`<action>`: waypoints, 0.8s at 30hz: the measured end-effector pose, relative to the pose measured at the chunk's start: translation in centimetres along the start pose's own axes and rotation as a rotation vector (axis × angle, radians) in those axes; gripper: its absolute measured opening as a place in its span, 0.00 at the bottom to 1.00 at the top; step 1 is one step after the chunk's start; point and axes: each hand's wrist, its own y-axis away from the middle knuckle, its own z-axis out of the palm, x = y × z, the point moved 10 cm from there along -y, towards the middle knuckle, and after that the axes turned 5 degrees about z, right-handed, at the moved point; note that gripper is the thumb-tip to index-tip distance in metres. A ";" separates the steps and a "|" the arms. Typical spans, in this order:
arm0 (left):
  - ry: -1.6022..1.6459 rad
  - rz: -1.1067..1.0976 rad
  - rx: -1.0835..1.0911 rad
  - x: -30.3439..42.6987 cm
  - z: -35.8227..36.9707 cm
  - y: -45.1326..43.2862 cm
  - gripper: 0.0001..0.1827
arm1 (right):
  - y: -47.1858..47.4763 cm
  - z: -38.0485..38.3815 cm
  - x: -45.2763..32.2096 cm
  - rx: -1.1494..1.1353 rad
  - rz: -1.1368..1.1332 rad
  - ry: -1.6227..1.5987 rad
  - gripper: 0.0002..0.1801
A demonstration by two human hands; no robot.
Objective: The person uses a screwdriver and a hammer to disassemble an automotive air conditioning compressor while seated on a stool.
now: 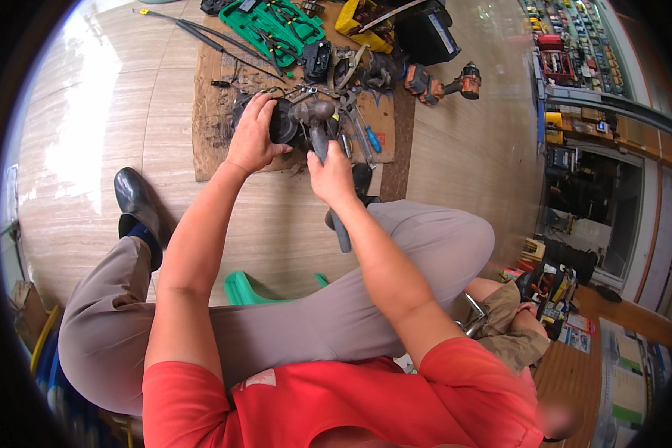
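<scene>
My right hand (334, 176) grips a hammer (312, 113) with a rounded metal head by its long grey handle. The handle's lower end runs back beneath my right forearm. Beside the hammer head, my left hand (253, 134) curls around a black round mechanical part (283, 123), thumb at its near side. Whether the hammer touches that part I cannot tell. Both hands are over the near edge of a stained cardboard sheet (211, 137). To the right lie a long metal wrench (361, 137) and a screwdriver with a blue handle (373, 140).
Farther back are a green tool case (238, 25) with pliers, a black plastic part (317, 61), a yellow container (347, 22) and a black battery (428, 36). An orange cordless power tool (469, 81) lies right. Another person's leg (507, 330) shows at lower right.
</scene>
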 end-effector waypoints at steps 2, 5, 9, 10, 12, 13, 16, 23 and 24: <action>0.015 0.000 -0.014 -0.1 0.0 -0.1 0.55 | -0.4 -0.1 -0.3 -0.002 0.015 -0.019 0.19; 0.036 -0.041 -0.035 -0.6 0.1 -0.1 0.54 | -0.6 -0.3 -0.9 0.016 0.025 -0.024 0.19; 0.005 -0.030 -0.011 -0.3 -0.1 -0.1 0.53 | -1.0 -0.1 -1.6 -0.023 0.032 0.010 0.19; -0.004 -0.023 -0.002 -0.2 -0.2 -0.1 0.53 | -0.8 -0.3 -1.8 -0.004 0.022 -0.011 0.19; 0.012 -0.015 0.001 -0.1 -0.2 -0.1 0.53 | -0.3 -0.4 -1.9 0.023 0.031 -0.084 0.19; 0.025 -0.031 -0.007 -0.2 -0.1 -0.1 0.52 | -0.2 -0.3 -2.1 0.030 0.014 -0.051 0.19; 0.012 0.002 -0.014 0.0 -0.1 -0.2 0.52 | -0.1 -0.1 -2.0 0.005 0.007 0.034 0.18; 0.011 -0.033 -0.006 -0.3 0.0 -0.1 0.53 | -1.2 0.1 -2.0 -0.035 0.003 0.021 0.19; -0.002 -0.037 -0.012 -0.4 0.1 -0.1 0.53 | -1.1 -0.4 -2.4 0.008 -0.034 0.019 0.19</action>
